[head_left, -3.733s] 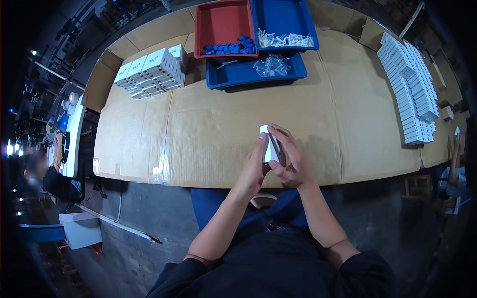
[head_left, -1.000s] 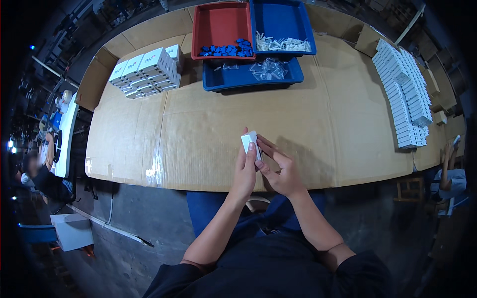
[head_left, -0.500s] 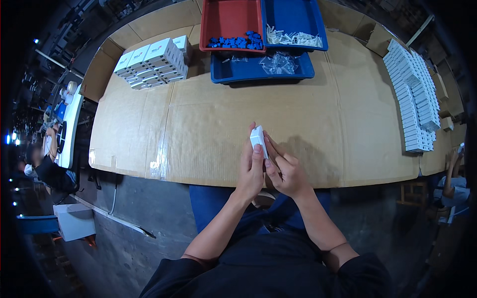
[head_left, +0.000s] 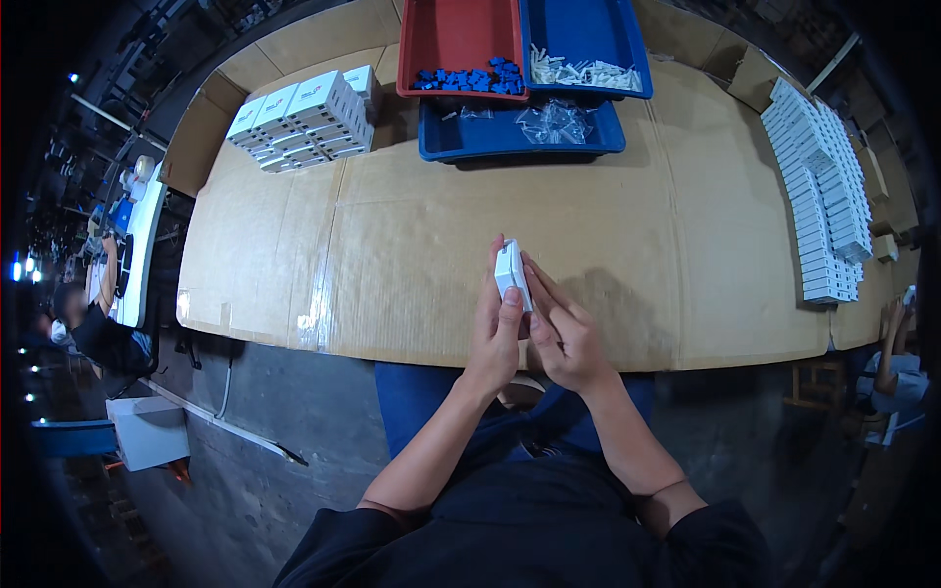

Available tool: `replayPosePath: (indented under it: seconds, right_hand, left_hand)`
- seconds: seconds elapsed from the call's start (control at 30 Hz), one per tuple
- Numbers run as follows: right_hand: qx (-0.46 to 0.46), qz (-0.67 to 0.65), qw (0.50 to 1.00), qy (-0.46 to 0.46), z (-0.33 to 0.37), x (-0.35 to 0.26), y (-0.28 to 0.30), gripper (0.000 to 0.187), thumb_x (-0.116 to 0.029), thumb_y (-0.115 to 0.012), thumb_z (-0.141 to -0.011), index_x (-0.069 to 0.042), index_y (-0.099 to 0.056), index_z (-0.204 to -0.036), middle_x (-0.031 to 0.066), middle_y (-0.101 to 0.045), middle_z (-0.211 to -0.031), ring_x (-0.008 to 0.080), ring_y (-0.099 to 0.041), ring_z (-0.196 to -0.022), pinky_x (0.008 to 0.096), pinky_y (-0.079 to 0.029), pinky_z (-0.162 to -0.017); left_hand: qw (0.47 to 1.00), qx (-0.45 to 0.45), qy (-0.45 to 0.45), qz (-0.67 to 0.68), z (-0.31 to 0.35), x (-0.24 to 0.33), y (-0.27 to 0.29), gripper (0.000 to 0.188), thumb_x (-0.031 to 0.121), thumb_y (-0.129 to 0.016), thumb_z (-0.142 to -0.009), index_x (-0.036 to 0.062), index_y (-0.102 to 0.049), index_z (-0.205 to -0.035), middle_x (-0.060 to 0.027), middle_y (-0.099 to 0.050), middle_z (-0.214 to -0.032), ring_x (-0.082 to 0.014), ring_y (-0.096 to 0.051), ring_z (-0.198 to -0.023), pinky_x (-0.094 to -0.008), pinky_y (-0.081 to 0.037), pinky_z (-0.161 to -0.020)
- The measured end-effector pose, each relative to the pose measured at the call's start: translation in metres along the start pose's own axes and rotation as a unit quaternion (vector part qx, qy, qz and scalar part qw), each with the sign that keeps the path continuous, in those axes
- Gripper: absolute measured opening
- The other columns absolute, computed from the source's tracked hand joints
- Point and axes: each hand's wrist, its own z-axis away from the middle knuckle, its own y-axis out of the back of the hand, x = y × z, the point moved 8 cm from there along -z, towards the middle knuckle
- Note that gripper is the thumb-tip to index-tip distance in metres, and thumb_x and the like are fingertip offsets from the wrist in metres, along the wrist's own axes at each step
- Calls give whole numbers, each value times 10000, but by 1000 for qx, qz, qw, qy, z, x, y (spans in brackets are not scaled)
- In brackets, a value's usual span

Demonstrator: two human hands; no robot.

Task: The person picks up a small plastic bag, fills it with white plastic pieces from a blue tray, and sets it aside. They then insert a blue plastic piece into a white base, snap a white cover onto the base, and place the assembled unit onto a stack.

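Over the near part of the cardboard-covered table point(head_left: 470, 211), a small white box-shaped plastic piece point(head_left: 508, 269) is held up between my two hands. My left hand point(head_left: 496, 338) is closed round its left side, with the thumb pressed on the near face. At the right side of the piece, my right hand point(head_left: 569, 343) is curled against it, its fingertips partly hidden behind the piece. A thin seam runs along the white piece, and a small dark opening shows near its far end.
A red tray point(head_left: 461, 44) holds blue parts; a blue tray point(head_left: 583, 34) holds white sticks. Clear parts fill a lower blue tray point(head_left: 470, 142). Stacks of white boxes stand at the left point(head_left: 309, 118) and right point(head_left: 814, 191). Co-workers sit at the far left point(head_left: 103, 328) and far right point(head_left: 894, 367).
The white piece has turned a little in my hands, showing more of its seam side. My right thumb and fingers have shifted slightly along it. The co-worker at left has raised an arm.
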Motion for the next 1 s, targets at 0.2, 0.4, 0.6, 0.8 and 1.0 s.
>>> replayPosePath:
  seconds: [0.2, 0.4, 0.6, 0.8, 1.0]
  right_hand:
    - [52, -338, 879, -332, 10, 35, 2, 503, -349, -580, -1078, 45, -589, -1391, 178, -602, -1434, 256, -572, -1294, 378, -375, -1148]
    - [9, -394, 833, -390, 11, 24, -19, 543, -268, -625, -1056, 44, -488, -1479, 128, -614, -1384, 169, -569, -1268, 320, -451, -1068]
    - [87, -449, 816, -353, 17, 16, -35, 479, -151, -613, -1055, 30, -484, -1478, 99, -613, -1356, 146, -587, -1222, 325, -471, -1057]
    - [112, -426, 836, -326, 22, 10, -38, 427, -187, -597, -1076, 33, -552, -1439, 85, -677, -1268, 118, -628, -1128, 287, -500, -985]
    - [78, -303, 900, -303, 26, -1, -33, 451, -226, -568, -1093, 49, -560, -1450, 131, -713, -1249, 124, -651, -1099, 285, -514, -952]
  left_hand:
    - [994, -20, -101, -47, -4, 12, 1, 963, 521, -578, -994, -24, -122, -1645, -219, -150, -1714, -358, -201, -1577, -475, -187, -1264]
    - [974, -3, -174, -142, 1, 17, -1, 938, 548, -577, -979, -54, -219, -1604, -275, -266, -1640, -419, -318, -1494, -501, -280, -1212]
    - [953, 58, -209, -212, 3, 24, 6, 940, 668, -512, -964, -92, -392, -1504, -296, -462, -1425, -422, -465, -1318, -515, -405, -1090]
    - [934, 71, -240, -253, 7, 38, 5, 908, 655, -484, -955, -96, -426, -1463, -290, -503, -1364, -411, -523, -1254, -495, -451, -1038]
    - [942, 123, -245, -192, 12, 31, 16, 840, 634, -449, -946, -97, -522, -1355, -280, -570, -1276, -400, -584, -1145, -481, -485, -963]
